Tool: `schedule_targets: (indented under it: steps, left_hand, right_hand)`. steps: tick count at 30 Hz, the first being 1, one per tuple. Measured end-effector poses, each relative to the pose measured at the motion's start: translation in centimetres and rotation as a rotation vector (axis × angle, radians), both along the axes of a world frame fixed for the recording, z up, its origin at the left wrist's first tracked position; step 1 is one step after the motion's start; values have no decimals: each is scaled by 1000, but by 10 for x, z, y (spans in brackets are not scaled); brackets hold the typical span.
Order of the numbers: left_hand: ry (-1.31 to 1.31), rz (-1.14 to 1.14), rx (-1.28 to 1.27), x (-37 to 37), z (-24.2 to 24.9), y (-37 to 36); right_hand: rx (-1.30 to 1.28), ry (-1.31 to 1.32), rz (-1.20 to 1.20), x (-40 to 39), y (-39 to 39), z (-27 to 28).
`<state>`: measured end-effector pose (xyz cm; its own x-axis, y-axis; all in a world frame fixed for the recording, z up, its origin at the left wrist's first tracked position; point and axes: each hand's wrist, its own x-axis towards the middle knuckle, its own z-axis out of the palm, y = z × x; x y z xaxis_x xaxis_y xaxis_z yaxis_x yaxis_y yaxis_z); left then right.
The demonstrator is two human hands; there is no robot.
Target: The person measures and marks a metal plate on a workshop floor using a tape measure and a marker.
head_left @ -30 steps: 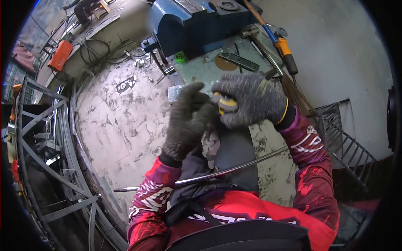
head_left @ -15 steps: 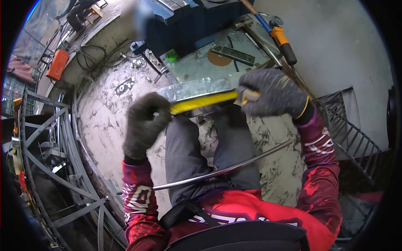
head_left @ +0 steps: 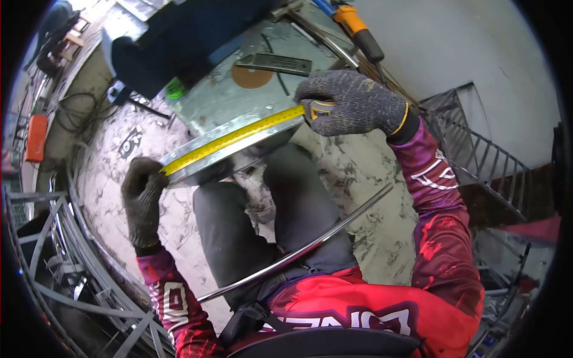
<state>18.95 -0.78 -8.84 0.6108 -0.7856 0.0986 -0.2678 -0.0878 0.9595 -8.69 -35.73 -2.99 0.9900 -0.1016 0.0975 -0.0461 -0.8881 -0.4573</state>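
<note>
The tape measure (head_left: 233,139) is stretched along the near edge of the bench (head_left: 209,110), held by the left hand (head_left: 142,194) and right hand (head_left: 352,104). Beyond the tape measure, the disc (head_left: 250,79) is partly covered by the bar (head_left: 280,64), right of the machine (head_left: 167,48). Nearer than it, the rod (head_left: 310,245) is laid across the legs (head_left: 301,197).

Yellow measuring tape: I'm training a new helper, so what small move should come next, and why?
Probably hold the left hand steady and read the yellow tape beside the right hand: it runs straight between both hands, along the near edge of the workbench.
</note>
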Motion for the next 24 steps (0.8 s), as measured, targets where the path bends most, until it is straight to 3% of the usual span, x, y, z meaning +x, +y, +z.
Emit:
schedule_targets:
  steps: [6,9,11,24]
  left_hand:
    - [36,154,30,-9,-7,4]
    - [-6,179,39,-10,-14,7]
    - [36,229,48,-11,-17,9]
    - [226,151,-89,-5,-24,11]
  right_hand:
    - [16,109,4,-10,-8,2]
    - [-19,11,8,-14,-4,-3]
    - [17,120,-29,-10,0,3]
    - [20,74,-116,-14,15,0]
